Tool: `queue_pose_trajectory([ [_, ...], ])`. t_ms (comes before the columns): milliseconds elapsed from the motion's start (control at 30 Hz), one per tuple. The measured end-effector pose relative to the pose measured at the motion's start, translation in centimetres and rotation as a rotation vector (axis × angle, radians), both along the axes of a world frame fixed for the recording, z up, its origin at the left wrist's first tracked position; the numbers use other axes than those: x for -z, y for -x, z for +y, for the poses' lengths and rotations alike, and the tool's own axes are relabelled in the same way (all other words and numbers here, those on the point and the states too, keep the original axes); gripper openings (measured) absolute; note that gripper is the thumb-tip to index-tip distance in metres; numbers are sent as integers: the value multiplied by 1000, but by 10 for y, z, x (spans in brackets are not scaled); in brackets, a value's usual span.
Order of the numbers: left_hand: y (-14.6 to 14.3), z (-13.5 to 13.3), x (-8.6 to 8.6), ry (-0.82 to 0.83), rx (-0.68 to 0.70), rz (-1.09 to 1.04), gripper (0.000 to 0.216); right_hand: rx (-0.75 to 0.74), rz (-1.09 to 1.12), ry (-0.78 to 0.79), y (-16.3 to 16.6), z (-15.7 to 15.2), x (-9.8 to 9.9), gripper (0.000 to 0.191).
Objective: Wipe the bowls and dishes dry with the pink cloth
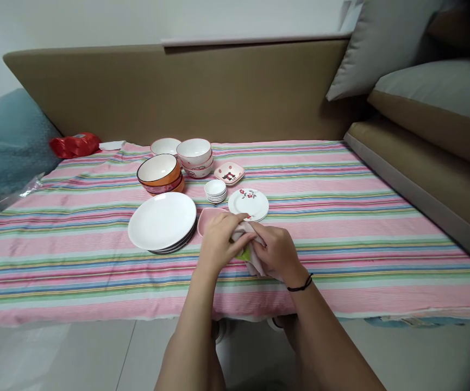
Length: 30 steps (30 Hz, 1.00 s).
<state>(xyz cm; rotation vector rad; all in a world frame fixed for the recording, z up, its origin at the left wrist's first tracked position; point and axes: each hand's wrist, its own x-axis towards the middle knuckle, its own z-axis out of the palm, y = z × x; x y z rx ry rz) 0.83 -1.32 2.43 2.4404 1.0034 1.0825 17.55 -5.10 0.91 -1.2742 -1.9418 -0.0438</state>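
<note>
My left hand [218,236] and my right hand [275,251] meet over the striped cloth [340,217], both closed on a pale cloth [255,265] wrapped around a small green thing [244,253] that I cannot make out. A pink dish [205,218] lies just behind my left hand, partly hidden by it. A black band circles my right wrist.
A stack of white plates [162,221] sits to the left. Behind are orange bowls [159,174], white bowls [195,156], a stack of small saucers [215,190], a flowered plate [248,203] and a small square dish [229,173]. A red bag [75,144] lies far left, cushions [430,81] right.
</note>
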Motion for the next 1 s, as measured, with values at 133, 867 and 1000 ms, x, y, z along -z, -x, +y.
queue_pose_trajectory([
  [133,3,4,3,234,8,-218,23,23,47,-18,-6,-1,-1,24],
  [867,-10,0,0,1015,283,-493,39,259,1329,157,-33,14,0,32],
  [1000,-10,1,-1,986,232,-542,39,181,1503,451,-49,14,2,44],
])
